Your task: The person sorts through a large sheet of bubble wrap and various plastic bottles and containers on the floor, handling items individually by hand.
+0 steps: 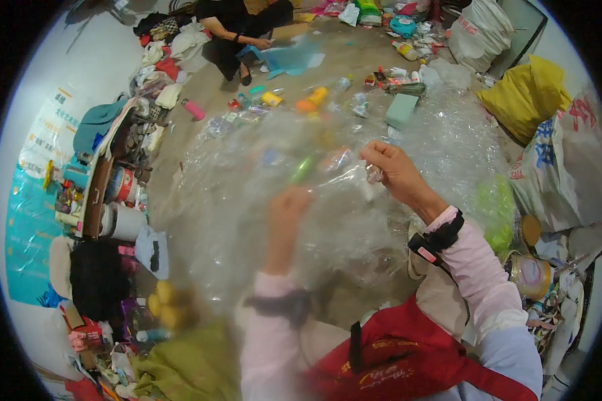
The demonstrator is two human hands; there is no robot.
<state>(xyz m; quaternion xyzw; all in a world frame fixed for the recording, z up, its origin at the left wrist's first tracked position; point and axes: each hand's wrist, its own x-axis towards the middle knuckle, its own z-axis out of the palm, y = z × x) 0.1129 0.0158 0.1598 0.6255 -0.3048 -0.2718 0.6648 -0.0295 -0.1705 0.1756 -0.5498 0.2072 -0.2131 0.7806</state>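
Observation:
A large clear plastic film (231, 210) spreads in crumpled folds across the floor in front of me. My right hand (394, 168) is closed on a gathered edge of it. From there a taut, shiny strip runs towards my left hand (288, 205), which is blurred but looks like a fist closed on the same film. Under or behind the film a green item (302, 169) shows, too hazy to name. Past my hands lie an orange and yellow bottle (312, 100) and a pale green box (402, 110).
Another person (241, 37) sits on the floor at the far side, by blue sheeting (293, 57). At the right stand a yellow sack (529, 97) and a white woven sack (557, 170). A wooden drawer unit (98, 200) lines the left wall. Olive cloth (190, 366) lies at lower left.

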